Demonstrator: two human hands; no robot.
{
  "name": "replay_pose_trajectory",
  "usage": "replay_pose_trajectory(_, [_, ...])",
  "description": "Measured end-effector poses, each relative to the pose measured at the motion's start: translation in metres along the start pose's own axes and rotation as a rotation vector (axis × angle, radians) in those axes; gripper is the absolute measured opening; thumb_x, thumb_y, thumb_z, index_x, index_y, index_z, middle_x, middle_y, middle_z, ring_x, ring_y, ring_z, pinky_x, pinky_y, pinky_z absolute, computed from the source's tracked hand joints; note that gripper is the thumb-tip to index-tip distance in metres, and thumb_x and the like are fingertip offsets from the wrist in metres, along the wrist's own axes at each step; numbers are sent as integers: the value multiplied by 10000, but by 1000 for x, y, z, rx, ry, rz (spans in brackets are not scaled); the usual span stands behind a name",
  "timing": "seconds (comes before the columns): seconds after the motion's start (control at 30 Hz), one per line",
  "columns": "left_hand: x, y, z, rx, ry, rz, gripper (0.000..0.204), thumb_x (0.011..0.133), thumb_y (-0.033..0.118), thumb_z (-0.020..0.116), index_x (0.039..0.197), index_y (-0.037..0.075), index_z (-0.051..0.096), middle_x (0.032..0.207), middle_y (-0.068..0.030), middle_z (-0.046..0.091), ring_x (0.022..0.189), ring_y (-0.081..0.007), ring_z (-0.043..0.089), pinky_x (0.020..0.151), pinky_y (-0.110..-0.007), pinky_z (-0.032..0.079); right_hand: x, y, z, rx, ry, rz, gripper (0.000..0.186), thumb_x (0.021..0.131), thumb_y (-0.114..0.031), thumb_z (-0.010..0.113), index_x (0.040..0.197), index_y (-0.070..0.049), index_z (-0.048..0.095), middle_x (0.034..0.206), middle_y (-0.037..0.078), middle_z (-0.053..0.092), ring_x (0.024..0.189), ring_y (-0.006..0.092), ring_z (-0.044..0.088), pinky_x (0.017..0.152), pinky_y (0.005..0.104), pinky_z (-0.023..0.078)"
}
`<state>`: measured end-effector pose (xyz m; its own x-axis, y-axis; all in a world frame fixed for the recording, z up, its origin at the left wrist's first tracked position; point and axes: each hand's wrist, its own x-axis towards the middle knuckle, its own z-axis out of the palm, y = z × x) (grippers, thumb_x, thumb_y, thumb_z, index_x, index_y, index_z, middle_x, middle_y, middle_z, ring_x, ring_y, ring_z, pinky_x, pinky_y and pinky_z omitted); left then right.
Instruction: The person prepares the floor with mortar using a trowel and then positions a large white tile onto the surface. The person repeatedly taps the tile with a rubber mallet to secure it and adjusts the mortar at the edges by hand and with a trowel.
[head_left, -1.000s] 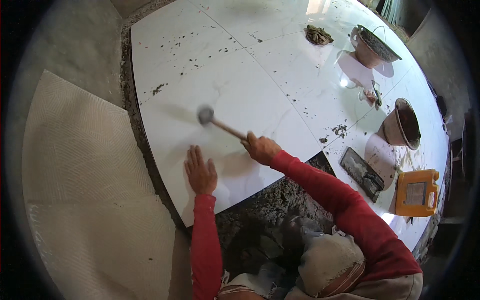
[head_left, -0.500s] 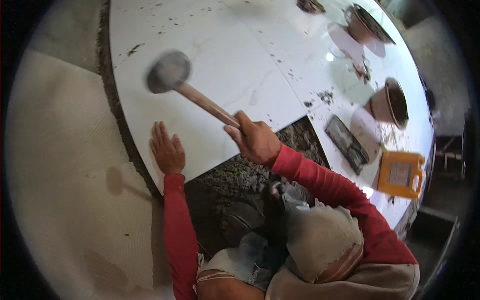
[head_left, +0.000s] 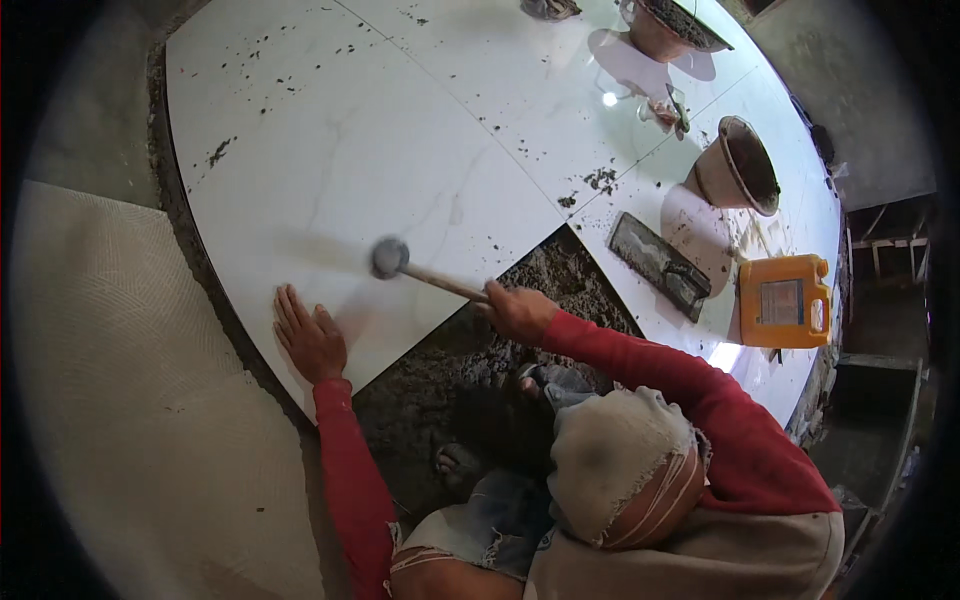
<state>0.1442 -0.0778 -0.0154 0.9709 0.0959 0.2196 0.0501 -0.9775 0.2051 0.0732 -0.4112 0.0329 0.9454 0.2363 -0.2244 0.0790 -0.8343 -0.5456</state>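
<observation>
My right hand [head_left: 515, 312] is closed round the wooden handle of a mallet [head_left: 438, 282], whose round head is slightly blurred over the white marble-look tile [head_left: 370, 180]; whether it touches the surface I cannot tell. My left hand [head_left: 310, 335] lies flat and open on that tile near its front left part, fingers pointing forward. Below the tile's front edge is a dark bed of wet mortar [head_left: 420, 400], with my feet and torn-denim knees over it.
At right are a flat trowel [head_left: 645, 255], an orange jerrycan [head_left: 745, 300], a bucket [head_left: 720, 170], small tools [head_left: 678, 115] and a pan of mortar [head_left: 655, 40]. A crumpled lump [head_left: 550, 8] lies farther back. Left, ridged pale panels [head_left: 130, 320] border a dark gap.
The mallet rose large and blurred toward the camera half a second ago and is now lower, over the tile. My left hand stays flat on the tile. The view has shifted.
</observation>
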Motion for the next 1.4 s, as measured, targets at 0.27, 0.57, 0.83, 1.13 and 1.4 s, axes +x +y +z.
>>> replay_pose_trajectory(0.27, [-1,0,5,30,-5,-8,588,983,304,412,1510,80,281,1578,-95,274,1462,-262,243,1174,-457,204,0,-42,-33,291,39,-22,387,984,-405,491,1067,-32,435,654,261,603,632,470,624,574,561,486])
replay_pose_trajectory(0.57, [5,-22,11,-82,135,31,622,942,292,526,1490,75,328,1537,-116,348,1433,-285,303,1175,-476,213,5,-38,10,157,308,-308,314,950,-256,541,1166,-28,544,724,241,610,684,424,633,588,461,503])
replay_pose_trajectory(0.83, [-20,-38,-4,-100,111,-78,598,961,327,452,1486,66,333,1555,-110,308,1443,-267,271,1185,-481,207,-8,-63,9,139,-18,-124,340,953,-278,541,1124,16,542,779,250,616,688,408,624,577,467,476])
replay_pose_trajectory(1.13, [-11,-33,0,-98,121,-63,609,958,326,465,1490,70,318,1552,-135,311,1441,-306,278,1175,-509,208,-8,-39,-6,648,291,-173,470,990,-401,486,1127,47,535,679,122,570,592,183,611,566,324,479])
replay_pose_trajectory(1.4, [-4,-33,3,64,35,-39,589,987,324,432,1507,85,291,1572,-100,284,1461,-259,247,1188,-474,197,-15,-57,-52,214,247,-152,333,993,-277,464,1102,32,528,626,181,568,544,364,626,501,394,467])
